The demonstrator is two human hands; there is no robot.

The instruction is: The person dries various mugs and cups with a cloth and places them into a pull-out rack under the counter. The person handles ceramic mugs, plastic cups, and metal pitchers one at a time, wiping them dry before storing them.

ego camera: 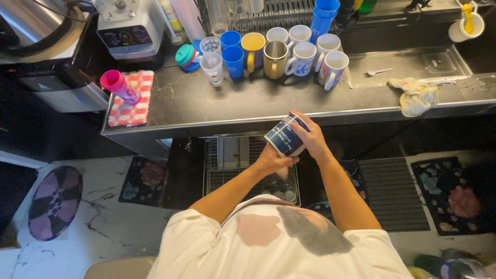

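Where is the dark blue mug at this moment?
In the head view, the dark blue mug is held in both hands, just below the counter edge, above the dish rack.

Bare tabletop [248, 101] straight ahead, open for passing. Blocked farther back by clustered mugs [289, 54]; crumpled cloth [417, 95] crowding the right

Head view, steep top-down. Overall dim to moderate; light comes from above, warm. Brightest zones: cups [279, 51] on the dark counter [248, 101], pale shirt [274, 243], marble floor [103, 212]. Counter edge carries a thin bright glare line; steel appliance [36, 23] at upper left shows soft reflections. Space beneath the counter falls to near black; rack [232, 165] only faintly visible. Shirt shows a dark patch at centre right. Mug [285, 137] and both hands reasonably sharp; print on mug smeared. Wide-angle bending toward the edges; lower right corner blurred.
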